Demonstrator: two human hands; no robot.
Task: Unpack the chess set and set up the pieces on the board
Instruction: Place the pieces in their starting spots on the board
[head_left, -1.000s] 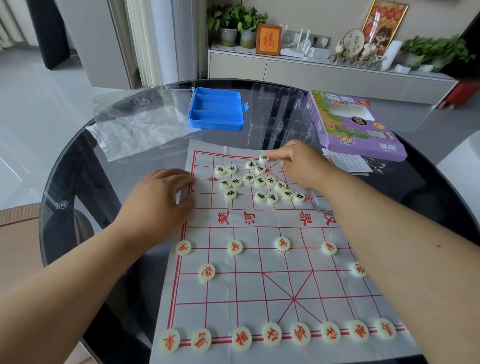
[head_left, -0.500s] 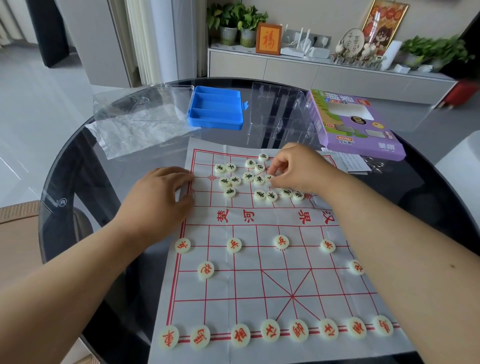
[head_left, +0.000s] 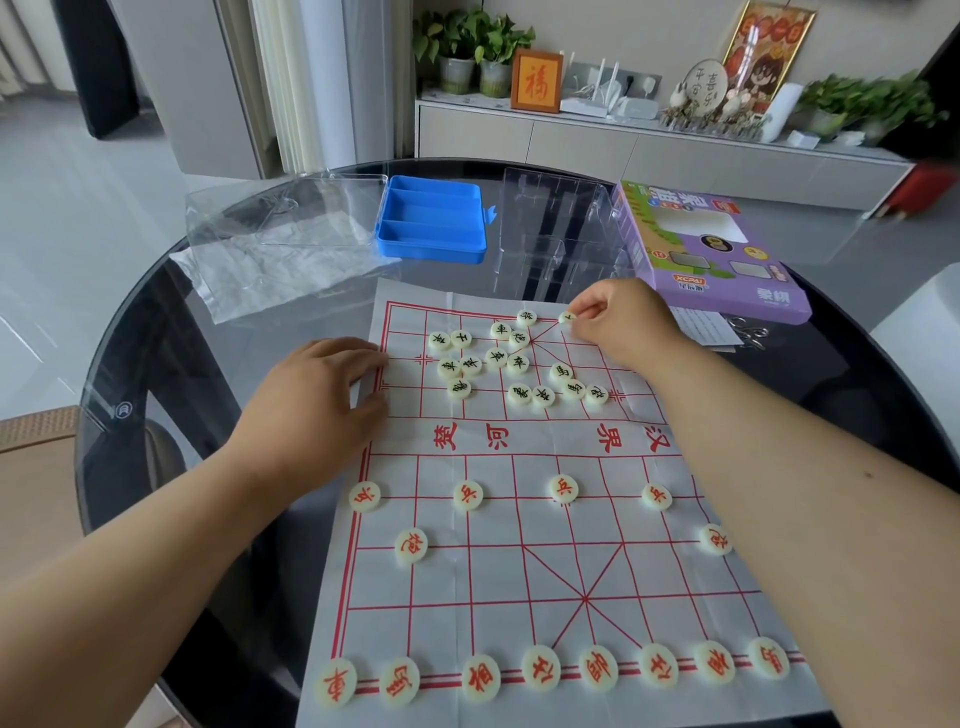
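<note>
Easy to go wrong here: thin paper board (head_left: 550, 519) on a slick glass worktop (head_left: 156, 332), apt to slide or crease if the steadying press slackens, scattering the red row along the near edge. Also likely: knocking the loose heap of black-lettered pieces (head_left: 498, 364) with a wrist while reaching across, or dropping the held disc off its intersection. Right hand (head_left: 618, 322) curled, thumb and forefinger pinching one black-lettered piece (head_left: 567, 317) at the far rank, just right of the palace diagonals; whether touching the paper yet, cannot tell. Heap just near and left of that hand, well inside the far half, unsorted. Left hand (head_left: 317, 395) laid flat, fingers relaxed and close together, pressing the board's left margin. Blue tray (head_left: 431, 223), clear lid (head_left: 291, 218) and purple box (head_left: 711, 249) beyond the board, apart from both hands.
</note>
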